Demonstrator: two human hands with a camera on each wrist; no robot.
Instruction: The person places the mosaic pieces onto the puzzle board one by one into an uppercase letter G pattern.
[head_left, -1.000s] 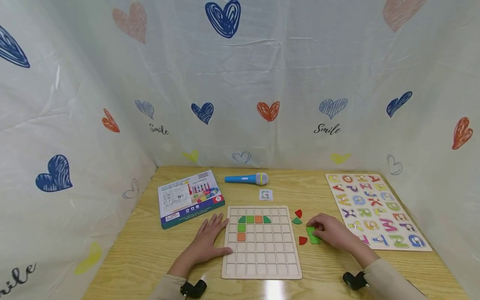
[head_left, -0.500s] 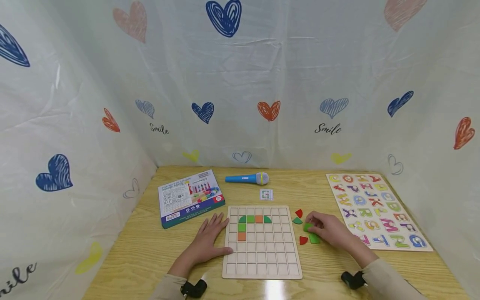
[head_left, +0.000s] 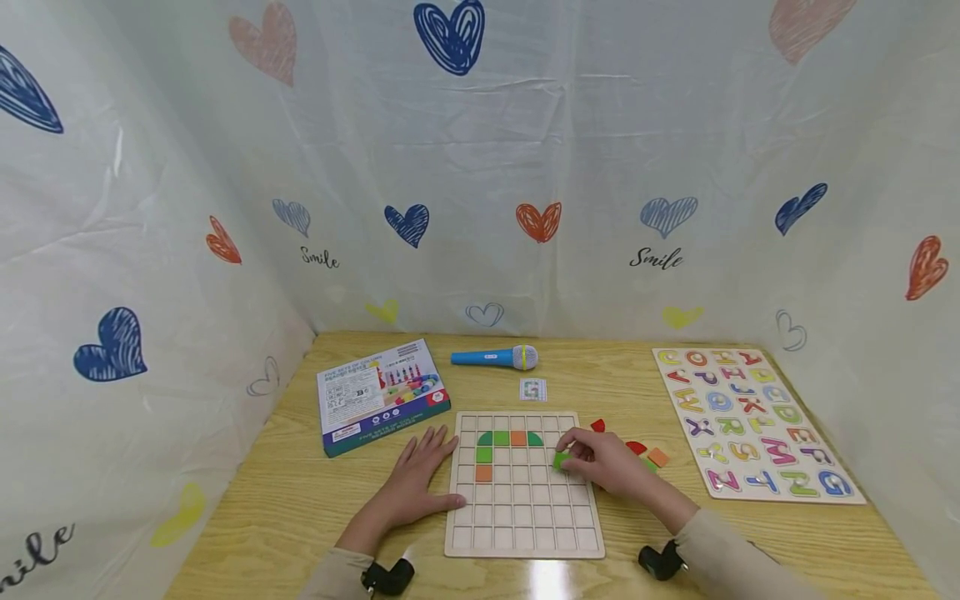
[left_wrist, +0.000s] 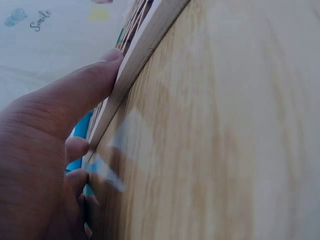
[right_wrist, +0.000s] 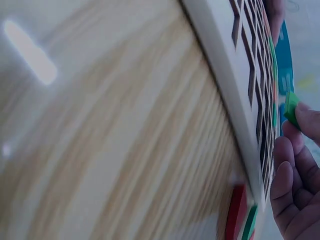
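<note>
Over the right part of the wooden grid board, my right hand pinches a light green square tile between thumb and fingertip. My left hand lies with straight fingers along the board's left side; its thumb touches the edge in the left wrist view. Set in the board's upper cells are a row of green and orange pieces, with a light green square and an orange square below its left end. Beside the board, red pieces and an orange square lie partly behind my right hand.
A small pattern card lies behind the board, and a blue toy microphone farther back. A flat box sits at the left, an alphabet puzzle board at the right. A curtain with hearts hangs behind the table.
My right hand has picked up one light green square from the loose pieces and carried it left over the board. My left hand has stayed in place.
</note>
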